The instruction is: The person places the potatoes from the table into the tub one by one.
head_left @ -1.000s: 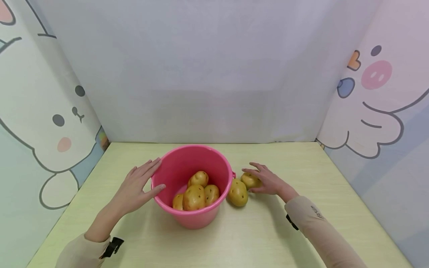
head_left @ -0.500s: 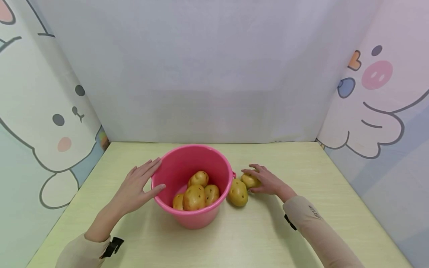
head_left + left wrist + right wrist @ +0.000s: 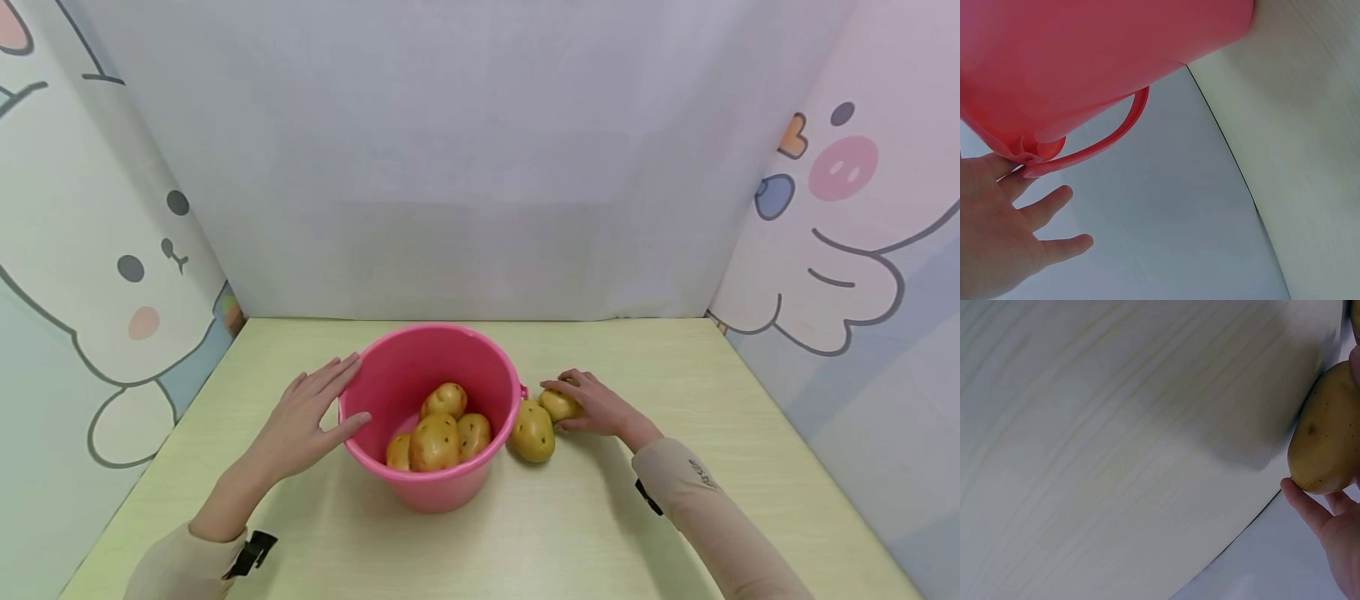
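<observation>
A pink bucket (image 3: 441, 495) stands on the table, with several potatoes (image 3: 435, 444) inside. My left hand (image 3: 302, 423) rests at its left rim, the thumb reaching over the edge. In the left wrist view the other fingers of that hand (image 3: 1007, 228) stretch out straight beside the bucket's handle (image 3: 1100, 147). To the right of the bucket, my right hand (image 3: 600, 406) holds a potato (image 3: 557, 405) between thumb and fingers. Seen from the right wrist, fingers curve around this potato (image 3: 1325, 431) close to the tabletop. Another potato (image 3: 532, 432) lies between it and the bucket.
The pale wooden table (image 3: 555, 533) ends at a grey-white back wall (image 3: 480, 208). Side panels with cartoon animals, a left panel (image 3: 82, 250) and a right panel (image 3: 847, 250), border it.
The right hand has shifted slightly left and its fingers have closed in around the potato. The left hand and bucket stay in place.
</observation>
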`<state>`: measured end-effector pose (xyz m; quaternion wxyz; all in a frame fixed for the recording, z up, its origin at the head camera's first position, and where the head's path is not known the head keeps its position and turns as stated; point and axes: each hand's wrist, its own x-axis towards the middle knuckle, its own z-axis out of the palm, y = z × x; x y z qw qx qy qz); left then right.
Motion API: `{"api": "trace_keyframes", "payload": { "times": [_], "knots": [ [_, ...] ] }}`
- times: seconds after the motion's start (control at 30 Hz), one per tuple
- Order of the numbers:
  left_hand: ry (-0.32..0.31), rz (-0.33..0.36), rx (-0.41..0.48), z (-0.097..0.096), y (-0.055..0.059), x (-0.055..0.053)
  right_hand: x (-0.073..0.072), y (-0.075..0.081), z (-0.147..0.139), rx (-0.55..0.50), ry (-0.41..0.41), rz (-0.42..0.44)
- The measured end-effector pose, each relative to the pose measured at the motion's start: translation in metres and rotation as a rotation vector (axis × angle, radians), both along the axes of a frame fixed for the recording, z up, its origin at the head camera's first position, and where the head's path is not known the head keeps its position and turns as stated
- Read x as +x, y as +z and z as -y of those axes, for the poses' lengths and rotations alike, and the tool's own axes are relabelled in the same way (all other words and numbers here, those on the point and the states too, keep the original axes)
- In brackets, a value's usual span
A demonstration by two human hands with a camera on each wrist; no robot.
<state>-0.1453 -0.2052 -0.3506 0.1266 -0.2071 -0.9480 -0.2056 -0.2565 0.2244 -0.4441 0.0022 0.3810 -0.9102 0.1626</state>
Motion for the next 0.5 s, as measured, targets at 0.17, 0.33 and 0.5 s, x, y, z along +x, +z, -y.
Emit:
{"api": "trace_keyframes", "payload": {
  "times": [0.17, 0.33, 0.5],
  "knots": [
    [-0.001, -0.004, 0.004, 0.0000, -0.0002, 0.0001, 0.0006, 0.0008, 0.0003, 0.003, 0.008, -0.007],
    [-0.002, -0.007, 0.002, 0.0000, -0.0004, 0.0002, 0.0011, 0.0013, -0.0001, 0.013, 0.004, -0.011],
    [-0.002, -0.006, 0.000, -0.0002, -0.0003, 0.0005, 0.0017, 0.0022, -0.0008, 0.020, 0.000, -0.013]
  ]
}}
